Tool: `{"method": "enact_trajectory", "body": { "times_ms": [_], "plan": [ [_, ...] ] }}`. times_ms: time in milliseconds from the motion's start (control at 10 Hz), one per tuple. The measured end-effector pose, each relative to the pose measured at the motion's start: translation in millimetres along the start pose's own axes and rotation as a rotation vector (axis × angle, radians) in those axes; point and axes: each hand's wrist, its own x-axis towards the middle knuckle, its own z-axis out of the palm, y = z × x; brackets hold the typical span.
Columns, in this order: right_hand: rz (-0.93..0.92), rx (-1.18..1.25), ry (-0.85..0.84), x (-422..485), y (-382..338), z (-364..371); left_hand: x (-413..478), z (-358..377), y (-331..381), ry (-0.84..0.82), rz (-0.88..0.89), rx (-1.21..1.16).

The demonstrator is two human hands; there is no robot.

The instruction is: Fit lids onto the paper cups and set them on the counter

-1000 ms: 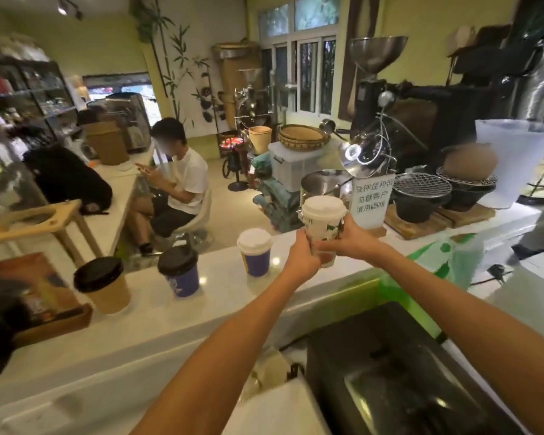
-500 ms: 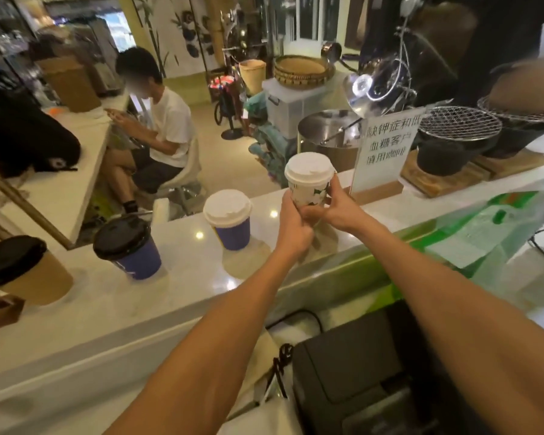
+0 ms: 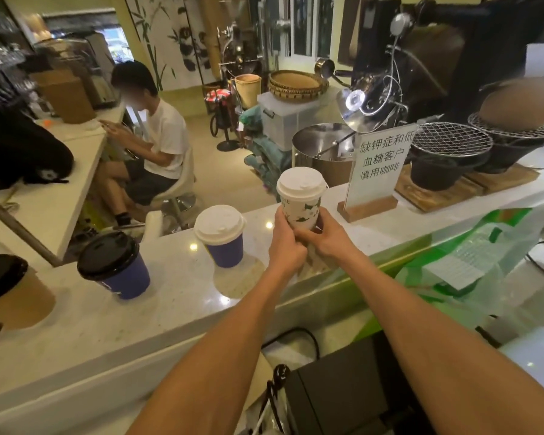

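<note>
A white paper cup with a green leaf print [image 3: 301, 208] carries a white lid and sits upright between both my hands, at or just above the pale counter [image 3: 176, 296]. My left hand [image 3: 285, 243] wraps its lower left side; my right hand [image 3: 325, 235] grips its base from the right. To its left stand a blue cup with a white lid [image 3: 222, 235], a blue cup with a black lid [image 3: 115, 265] and a brown cup with a black lid [image 3: 11, 291], partly cut off at the frame's left edge.
A sign on a wooden base [image 3: 376, 171] stands just right of the held cup. Black pots with wire grills [image 3: 446, 158] sit on wooden boards further right. A person [image 3: 151, 142] sits beyond the counter. A black machine [image 3: 355, 394] lies below my arms.
Both hands have brought the lidded leaf-print cup down and forward toward the counter beside the sign. The view has tilted downward.
</note>
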Motion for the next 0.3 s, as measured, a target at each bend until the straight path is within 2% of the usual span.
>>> {"method": "enact_trajectory", "body": {
  "times_ms": [200, 300],
  "plan": [
    [0.037, 0.009, -0.053, 2.0, -0.5, -1.8, -0.2, -1.1, 2.7, 0.023, 0.037, 0.013],
    [0.050, 0.075, -0.100, -5.6, -4.5, -3.3, -8.0, -4.5, 6.8, -0.056, -0.008, -0.082]
  ]
}}
